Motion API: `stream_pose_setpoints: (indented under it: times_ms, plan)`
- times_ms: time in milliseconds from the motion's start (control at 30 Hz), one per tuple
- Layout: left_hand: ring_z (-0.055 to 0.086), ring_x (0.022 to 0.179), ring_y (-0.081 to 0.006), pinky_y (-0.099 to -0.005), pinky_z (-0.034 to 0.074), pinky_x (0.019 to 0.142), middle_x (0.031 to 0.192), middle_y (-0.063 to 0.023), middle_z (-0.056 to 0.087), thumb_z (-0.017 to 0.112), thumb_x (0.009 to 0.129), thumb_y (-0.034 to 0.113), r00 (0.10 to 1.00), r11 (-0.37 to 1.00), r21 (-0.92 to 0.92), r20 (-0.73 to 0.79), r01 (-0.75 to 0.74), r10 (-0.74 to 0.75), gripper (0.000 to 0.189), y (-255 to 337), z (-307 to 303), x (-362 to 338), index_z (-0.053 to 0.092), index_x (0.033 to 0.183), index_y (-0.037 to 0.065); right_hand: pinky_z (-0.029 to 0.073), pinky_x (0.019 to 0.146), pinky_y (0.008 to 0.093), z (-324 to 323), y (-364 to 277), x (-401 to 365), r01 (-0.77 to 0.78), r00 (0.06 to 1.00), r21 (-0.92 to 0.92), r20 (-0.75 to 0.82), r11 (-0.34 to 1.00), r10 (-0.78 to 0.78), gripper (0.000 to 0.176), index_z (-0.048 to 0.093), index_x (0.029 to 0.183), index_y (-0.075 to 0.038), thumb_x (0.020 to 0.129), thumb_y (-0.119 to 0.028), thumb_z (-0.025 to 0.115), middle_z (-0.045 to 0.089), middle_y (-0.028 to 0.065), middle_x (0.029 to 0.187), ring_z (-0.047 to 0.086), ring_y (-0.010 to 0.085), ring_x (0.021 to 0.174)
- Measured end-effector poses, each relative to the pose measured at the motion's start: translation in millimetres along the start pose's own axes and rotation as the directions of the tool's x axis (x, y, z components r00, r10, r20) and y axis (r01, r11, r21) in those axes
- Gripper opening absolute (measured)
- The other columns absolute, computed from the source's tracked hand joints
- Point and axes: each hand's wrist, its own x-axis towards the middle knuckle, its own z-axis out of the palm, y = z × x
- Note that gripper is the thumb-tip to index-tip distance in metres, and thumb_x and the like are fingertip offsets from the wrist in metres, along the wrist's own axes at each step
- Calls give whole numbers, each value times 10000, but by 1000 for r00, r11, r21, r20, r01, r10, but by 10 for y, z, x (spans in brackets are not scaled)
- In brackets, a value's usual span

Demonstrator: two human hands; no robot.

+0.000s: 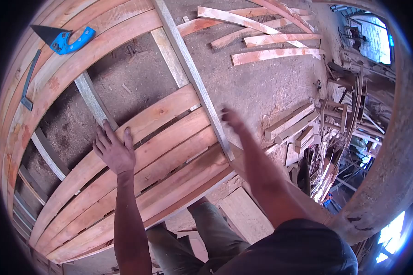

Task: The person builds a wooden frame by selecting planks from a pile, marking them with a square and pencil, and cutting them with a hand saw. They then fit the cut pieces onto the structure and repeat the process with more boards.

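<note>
My left hand point(114, 149) rests with fingers spread on a wooden plank point(163, 112), the farthest of several laid side by side on a frame. Its fingertips reach the plank's far edge, near a crosspiece point(94, 98). Beyond the planks' right ends, my right hand point(234, 120) hangs in the air beside a long grey batten point(188, 73). It is smeared by motion, so its fingers and anything in them cannot be made out. The batten runs along the ends of the planks.
A blue-handled handsaw point(73, 41) and a try square point(30, 82) lie on planks at the far left. Loose wooden strips point(277, 55) are scattered on the floor ahead. Stacked timber blocks point(291, 123) and piled offcuts point(328, 169) stand to the right.
</note>
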Motion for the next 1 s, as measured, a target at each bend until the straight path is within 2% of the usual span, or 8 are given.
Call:
stream_pose_setpoints:
  times_ms: [33, 67, 167, 367, 500, 633, 700, 1000]
  plan:
    - [467, 1361, -445, -570, 298, 1176, 1505, -267, 483, 461, 1056, 577, 1000, 1000, -8, 8, 10, -9, 735, 40, -8, -15, 394, 1581, 67, 503, 986, 352, 274, 437, 297, 60, 979, -260, 204, 964, -6, 557, 607, 1423, -22, 1046, -421, 510, 701, 146, 1239, 605, 202, 1221]
    - [480, 1334, -440, -569, 307, 1162, 1489, -267, 491, 462, 1058, 569, 1000, 1000, -12, 17, 7, -7, 731, 46, -2, -46, 391, 1582, 63, 456, 1083, 348, 387, -9, -75, -176, 966, -82, 177, 981, 188, 575, 571, 1462, -15, 1041, -400, 511, 657, 158, 1369, 579, 223, 1299]
    - [509, 1270, -433, -570, 326, 1129, 1441, -271, 512, 457, 1063, 551, 1000, 1000, -12, 28, 4, -4, 729, 2, 29, -30, 381, 1585, 47, 464, 1075, 344, 430, -213, -409, -4, 804, 396, 547, 918, -233, 592, 552, 1485, -23, 1048, -419, 505, 649, 142, 1383, 609, 228, 1260]
    - [501, 1243, -459, -588, 311, 1124, 1410, -316, 499, 422, 1070, 557, 997, 998, -34, 46, -61, 63, 713, -48, -1, -68, 357, 1614, 102, 530, 973, 337, 440, -343, -463, 264, 865, 138, 403, 955, -298, 571, 597, 1388, 44, 991, -335, 440, 697, 145, 1261, 673, 229, 1111]
    - [491, 1254, -462, -589, 306, 1131, 1427, -327, 476, 424, 1065, 568, 992, 997, -7, 96, -81, 82, 659, -68, -31, -57, 377, 1622, 220, 512, 938, 351, 542, -660, -333, 45, 998, -103, 49, 994, -40, 750, 643, 1311, 61, 983, -608, 557, 700, 144, 1208, 649, 213, 1091]
    - [473, 1288, -457, -589, 308, 1132, 1435, -324, 466, 448, 1052, 587, 988, 999, -30, 147, -41, 45, 630, -77, -16, -58, 435, 1594, 266, 512, 962, 392, 939, -1454, -582, 223, 947, -188, -192, 956, -259, 807, 636, 1299, 70, 888, -618, 732, 676, 198, 1166, 645, 301, 1119]
    - [469, 1296, -450, -584, 310, 1133, 1434, -320, 470, 463, 1044, 597, 989, 997, -54, 136, -54, 61, 626, -103, -22, -81, 461, 1578, 270, 509, 976, 421, 1228, -1528, -700, 421, 795, -620, -99, 662, -599, 772, 629, 1296, 73, 869, -547, 795, 652, 223, 1151, 641, 350, 1110]
    - [472, 1295, -436, -572, 316, 1133, 1465, -283, 460, 499, 1020, 608, 984, 997, -75, 175, 2, 11, 617, -93, -92, -64, 515, 1539, 275, 504, 986, 440, 1046, -1477, -566, 513, 825, -589, 136, 624, -549, 743, 605, 1307, 57, 824, -436, 879, 619, 229, 1168, 639, 355, 1105]
